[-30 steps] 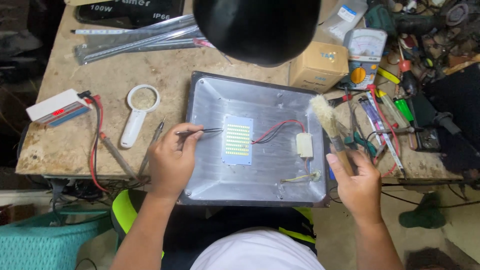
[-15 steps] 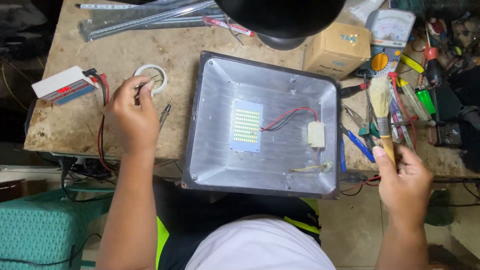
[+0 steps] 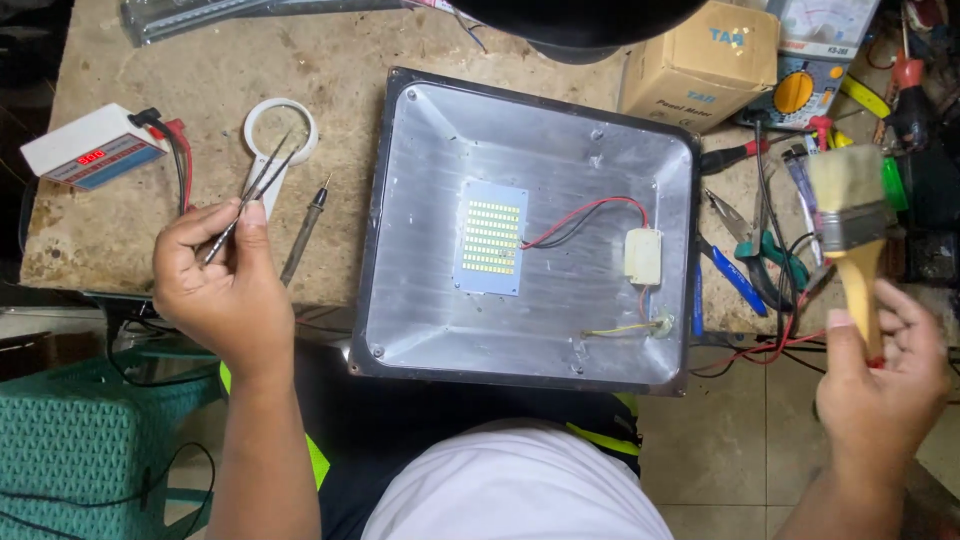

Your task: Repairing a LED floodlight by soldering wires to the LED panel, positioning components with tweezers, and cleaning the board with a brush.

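The left hand [image 3: 215, 285] pinches tweezers [image 3: 250, 195] over the surface's left edge. The right hand [image 3: 880, 375] grips a paintbrush [image 3: 850, 225]. The metal housing [image 3: 430, 300] holds an LED board [image 3: 491, 245].

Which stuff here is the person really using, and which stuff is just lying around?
In use:
left hand holding the tweezers
right hand holding the paintbrush
open lamp housing with its LED panel between the hands

Just lying about:
magnifying glass
white meter box
cardboard box
pliers
probe beside the tweezers
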